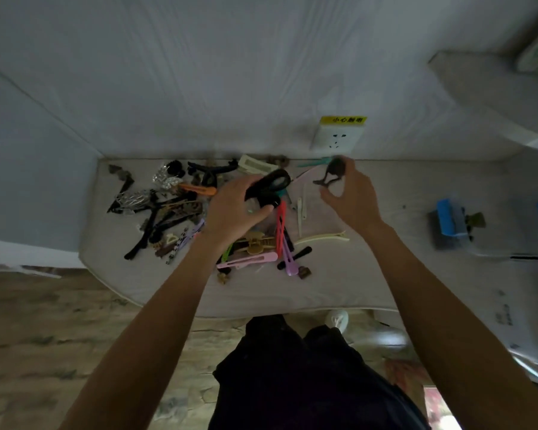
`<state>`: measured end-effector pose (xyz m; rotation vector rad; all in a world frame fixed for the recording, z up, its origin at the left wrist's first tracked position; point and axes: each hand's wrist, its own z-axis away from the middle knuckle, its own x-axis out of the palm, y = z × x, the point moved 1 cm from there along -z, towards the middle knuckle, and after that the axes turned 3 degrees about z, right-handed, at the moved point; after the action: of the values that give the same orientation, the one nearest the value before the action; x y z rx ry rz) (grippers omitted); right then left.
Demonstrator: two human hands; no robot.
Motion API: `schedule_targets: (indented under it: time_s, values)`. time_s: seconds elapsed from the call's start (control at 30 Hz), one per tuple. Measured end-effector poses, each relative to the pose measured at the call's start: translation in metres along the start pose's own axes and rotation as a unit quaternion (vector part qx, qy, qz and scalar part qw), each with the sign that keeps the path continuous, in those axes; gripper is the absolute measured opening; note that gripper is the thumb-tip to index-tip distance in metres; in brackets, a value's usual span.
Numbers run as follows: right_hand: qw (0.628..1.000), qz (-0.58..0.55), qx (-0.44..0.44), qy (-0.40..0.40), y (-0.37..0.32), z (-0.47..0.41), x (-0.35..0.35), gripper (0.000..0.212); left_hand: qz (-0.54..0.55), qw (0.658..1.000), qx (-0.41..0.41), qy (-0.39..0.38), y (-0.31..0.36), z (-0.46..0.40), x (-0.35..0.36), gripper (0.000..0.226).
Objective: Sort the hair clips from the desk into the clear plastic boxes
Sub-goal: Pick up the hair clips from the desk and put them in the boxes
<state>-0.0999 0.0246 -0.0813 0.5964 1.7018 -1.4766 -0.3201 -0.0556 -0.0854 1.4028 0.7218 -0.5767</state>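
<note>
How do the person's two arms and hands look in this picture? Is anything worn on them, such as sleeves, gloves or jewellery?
Both forearms are bare up to the frame's edge: no sleeves show. The left hand and the right hand wear no gloves, and no watch or bracelet shows at either wrist. The picture is too blurred to rule out a ring on the fingers. Below, the person wears dark clothing.

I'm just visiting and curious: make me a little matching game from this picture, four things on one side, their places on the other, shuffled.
Things:
1. black clip
2. dark brown clip
3. pink clip
4. blue box

Places:
A. far right of the desk
B. held in the right hand
C. lying in the pile near the desk's front edge
D. held in the left hand

Pairs: 1-D, 2-B, 3-C, 4-A
</note>
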Motion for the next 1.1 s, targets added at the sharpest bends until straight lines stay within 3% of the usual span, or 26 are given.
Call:
schedule_targets:
  time_s: [0.1, 0.17, 0.27, 0.4, 0.53, 0.67, 0.87, 1.1]
  values:
    - [0.988, -0.101, 0.111, 0.040, 0.012, 0.038, -0.048, 0.058, 0.090, 0.988, -0.018, 0.125, 0.039, 0.008, -0.003, 0.053]
    - [0.972, -0.155, 0.174, 0.033, 0.032, 0.063, -0.074, 0.054, 0.115, 0.985, -0.025, 0.126, 0.065, 0.008, 0.005, 0.055]
    - [0.953, -0.183, 0.232, 0.072, 0.081, 0.096, -0.123, 0.043, 0.243, 0.969, -0.046, 0.019, 0.121, 0.005, 0.041, 0.051]
    - [0.947, -0.141, 0.253, 0.139, 0.139, 0.117, -0.190, 0.060, 0.390, 0.903, -0.111, -0.143, 0.215, 0.003, 0.111, 0.042]
    - [0.948, -0.109, 0.229, 0.194, 0.186, 0.110, -0.239, 0.057, 0.463, 0.859, -0.118, -0.185, 0.302, -0.016, 0.175, 0.048]
    - [0.958, -0.088, 0.215, 0.166, 0.217, 0.088, -0.251, 0.040, 0.375, 0.899, -0.098, -0.205, 0.340, -0.045, 0.238, 0.035]
    - [0.978, 0.107, 0.179, -0.004, 0.239, 0.068, -0.232, 0.026, 0.160, 0.969, -0.070, -0.175, 0.335, -0.064, 0.278, 0.028]
    - [0.975, 0.125, 0.150, -0.102, 0.251, 0.055, -0.219, 0.033, -0.015, 0.980, -0.038, -0.195, 0.339, -0.076, 0.276, 0.027]
